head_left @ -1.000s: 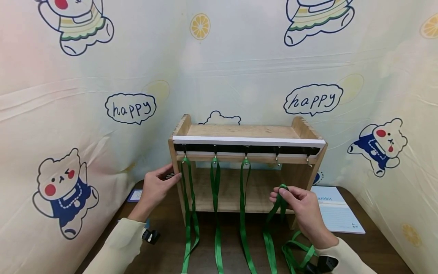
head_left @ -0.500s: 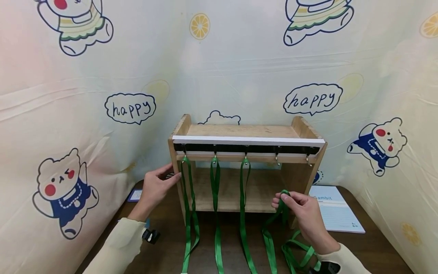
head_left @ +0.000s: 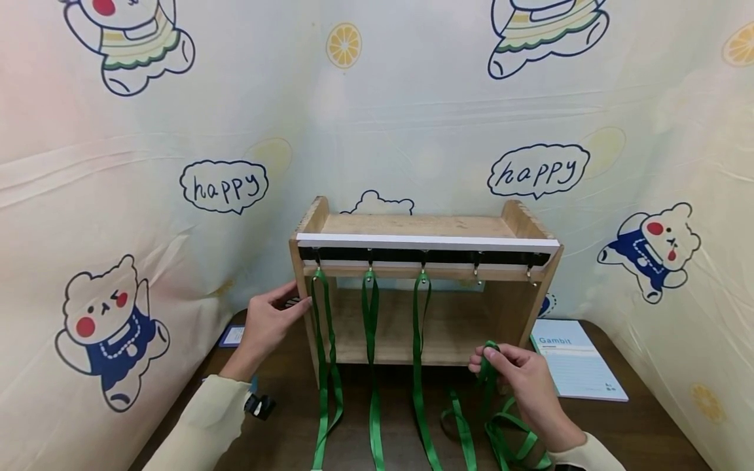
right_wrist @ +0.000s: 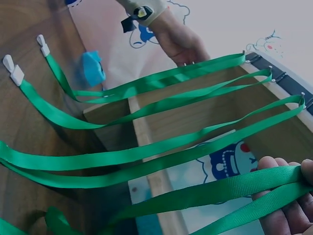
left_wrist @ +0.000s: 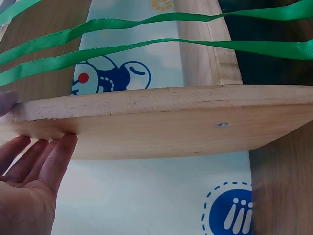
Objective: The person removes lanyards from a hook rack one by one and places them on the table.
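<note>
My right hand point(head_left: 521, 379) pinches the looped end of a green lanyard point(right_wrist: 230, 188) between thumb and fingers, low in front of the wooden shelf's right half. Its strap runs down toward the table. My left hand point(head_left: 268, 327) holds the left side panel of the wooden shelf point(left_wrist: 146, 127), thumb at the front edge and fingertips on the outer face. Three green lanyards point(head_left: 371, 320) hang from the left and middle hooks of the black strip point(head_left: 450, 256) on the shelf front. The two hooks at the right, including the rightmost hook point(head_left: 532, 275), carry nothing.
Another green lanyard point(head_left: 512, 438) lies in loose coils on the dark table by my right wrist. A light-blue notebook point(head_left: 580, 366) lies right of the shelf. A small blue item point(right_wrist: 93, 68) sits near the left side. Printed cloth point(head_left: 377, 118) surrounds the table.
My right hand has lowered slightly with the lanyard's loop. The strap below it has slackened and folded onto the table. My left hand keeps its place on the shelf panel.
</note>
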A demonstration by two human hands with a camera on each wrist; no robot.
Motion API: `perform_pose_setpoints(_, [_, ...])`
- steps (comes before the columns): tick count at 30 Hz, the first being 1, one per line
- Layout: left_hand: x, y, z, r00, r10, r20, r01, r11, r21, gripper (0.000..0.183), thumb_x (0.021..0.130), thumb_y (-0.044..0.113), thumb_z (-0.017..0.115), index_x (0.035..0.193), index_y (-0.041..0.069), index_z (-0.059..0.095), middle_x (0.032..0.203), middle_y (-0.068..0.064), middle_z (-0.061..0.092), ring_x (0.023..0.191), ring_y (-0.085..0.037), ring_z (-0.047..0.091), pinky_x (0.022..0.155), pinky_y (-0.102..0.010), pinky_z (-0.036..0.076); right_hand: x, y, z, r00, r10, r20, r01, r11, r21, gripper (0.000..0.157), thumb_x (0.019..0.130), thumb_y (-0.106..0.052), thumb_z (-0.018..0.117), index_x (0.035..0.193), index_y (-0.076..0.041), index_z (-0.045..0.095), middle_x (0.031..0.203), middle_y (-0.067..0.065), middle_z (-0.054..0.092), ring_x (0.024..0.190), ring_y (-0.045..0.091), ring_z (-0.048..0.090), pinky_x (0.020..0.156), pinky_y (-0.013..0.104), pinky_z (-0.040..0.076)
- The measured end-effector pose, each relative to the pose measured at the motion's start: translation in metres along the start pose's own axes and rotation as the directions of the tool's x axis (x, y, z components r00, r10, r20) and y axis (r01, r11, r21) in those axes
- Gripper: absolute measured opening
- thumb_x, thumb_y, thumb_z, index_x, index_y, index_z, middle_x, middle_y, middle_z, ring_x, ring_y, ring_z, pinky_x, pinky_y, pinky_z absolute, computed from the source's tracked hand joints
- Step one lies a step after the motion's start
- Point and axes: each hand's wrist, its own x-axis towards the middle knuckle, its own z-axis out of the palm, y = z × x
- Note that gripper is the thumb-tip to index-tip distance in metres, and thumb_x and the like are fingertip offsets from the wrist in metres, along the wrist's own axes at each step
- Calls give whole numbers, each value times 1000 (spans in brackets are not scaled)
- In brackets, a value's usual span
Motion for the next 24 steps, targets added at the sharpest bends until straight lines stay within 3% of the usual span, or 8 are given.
perform_pose_setpoints(8, [0,0,0,1000,-6,0,6,1000,0,58,91,29,77,141,5,60,134,-20,67,115,-26,67,80,-17,57,-5,14,-1,999,25,-30,-26,998,-51,39,101,-23,64,115,14,68,92,-2,81,85,13,78,77,28,61])
perform_pose_setpoints(17, [0,0,0,1000,-1,-5,1,1000,4,58,91,29,78,141,5,60,133,-20,67,117,-32,66,80,-18,57,-7,25,0,989,123,-85,-128,990,-59,38,100,-25,66,117,8,71,89,3,81,84,13,78,73,29,61])
perform_pose_setpoints(24, [-1,2,0,1000,-5,-4,5,1000,5,57,91,28,78,140,4,60,133,-20,67,115,-27,68,79,-16,56,-10,32,-2,987,160,-27,-162,984,-77,40,100,-27,65,120,7,69,92,3,81,86,13,78,73,31,62])
